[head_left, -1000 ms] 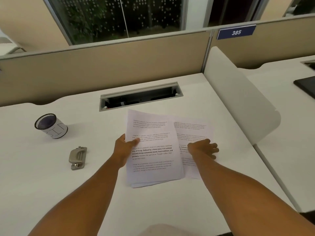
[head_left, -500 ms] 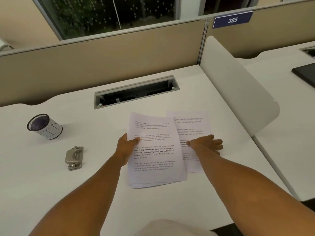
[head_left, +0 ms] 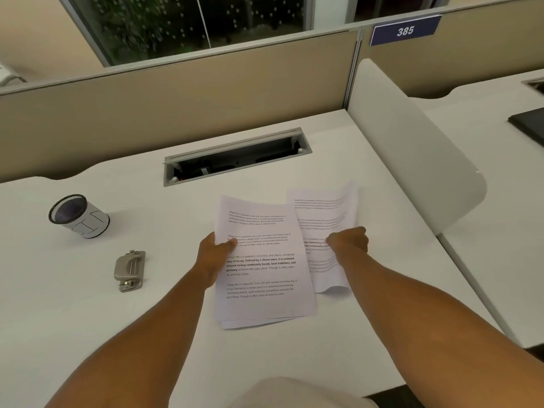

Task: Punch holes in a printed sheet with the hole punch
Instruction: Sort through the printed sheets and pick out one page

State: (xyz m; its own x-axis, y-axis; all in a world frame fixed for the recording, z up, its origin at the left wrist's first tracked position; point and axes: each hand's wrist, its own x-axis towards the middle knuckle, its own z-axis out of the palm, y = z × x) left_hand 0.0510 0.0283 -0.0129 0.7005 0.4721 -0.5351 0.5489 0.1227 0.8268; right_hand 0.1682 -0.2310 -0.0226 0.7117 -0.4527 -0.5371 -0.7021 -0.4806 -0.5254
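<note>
While left hand (head_left: pixel 216 254) pins stack (head_left: pixel 262 266) to table (head_left: pixel 88 319), right hand (head_left: pixel 348 241) pinches one sheet (head_left: pixel 323 207), lifting it free; punch (head_left: pixel 129 269) waits left.

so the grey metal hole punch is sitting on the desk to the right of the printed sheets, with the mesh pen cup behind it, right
Not quite. In the head view the grey metal hole punch sits on the white desk to the left of the printed white sheets, not the right. The mesh pen cup does lie behind it.
</note>
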